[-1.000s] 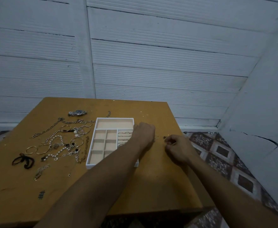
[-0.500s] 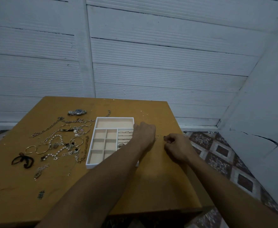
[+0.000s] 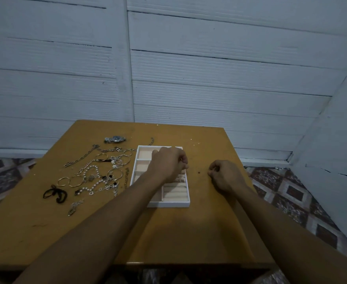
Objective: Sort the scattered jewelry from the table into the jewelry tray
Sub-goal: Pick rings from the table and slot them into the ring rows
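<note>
Two hands curled close by jewelry tray (image 3: 168, 204), centre of frame, head view.
Left hand (image 3: 168, 162) over tray's upper right compartments, fingers curled downward, probably to seat a small piece; cannot tell whether anything is pinched. Right hand (image 3: 226, 176) just right of tray above table (image 3: 189, 232), thumb and forefinger closed together as if on something tiny; contents too small to confirm. Small dark speck (image 3: 199, 172) on wood between hands. Bulk of scattered jewelry (image 3: 98, 173) heaped left of tray, within left-hand reach; wristwatch (image 3: 114, 139) above heap, black cord (image 3: 55, 194) at its lower left. No brand, label or writing legible; watch dial too small.
</note>
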### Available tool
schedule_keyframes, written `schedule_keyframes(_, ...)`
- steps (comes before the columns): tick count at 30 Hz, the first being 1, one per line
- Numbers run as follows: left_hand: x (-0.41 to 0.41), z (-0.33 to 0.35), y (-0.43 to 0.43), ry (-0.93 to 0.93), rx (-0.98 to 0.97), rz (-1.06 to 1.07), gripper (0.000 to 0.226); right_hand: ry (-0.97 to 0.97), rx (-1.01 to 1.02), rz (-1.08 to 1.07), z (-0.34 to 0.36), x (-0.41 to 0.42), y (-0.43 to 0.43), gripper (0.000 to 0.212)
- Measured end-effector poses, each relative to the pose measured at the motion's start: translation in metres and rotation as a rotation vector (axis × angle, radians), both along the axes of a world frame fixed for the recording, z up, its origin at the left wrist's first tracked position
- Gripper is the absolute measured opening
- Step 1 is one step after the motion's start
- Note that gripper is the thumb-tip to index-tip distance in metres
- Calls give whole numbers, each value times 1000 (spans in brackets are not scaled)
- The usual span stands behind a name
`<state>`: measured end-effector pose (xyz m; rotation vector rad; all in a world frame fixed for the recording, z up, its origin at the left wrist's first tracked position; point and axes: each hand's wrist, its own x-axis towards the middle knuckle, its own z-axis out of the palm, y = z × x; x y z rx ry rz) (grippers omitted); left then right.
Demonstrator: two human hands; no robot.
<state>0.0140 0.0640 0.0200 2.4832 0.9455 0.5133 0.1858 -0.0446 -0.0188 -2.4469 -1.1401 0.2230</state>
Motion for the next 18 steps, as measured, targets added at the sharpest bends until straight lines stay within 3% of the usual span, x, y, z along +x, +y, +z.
schedule_keyframes(9,-71,3,12,-23,-61,23,8,21,-89,-47,8,-1,8,5)
schedule_keyframes(18,-74,-9,-3,-11,-22,-3,11,14,-52,-38,12,-13,-1,4)
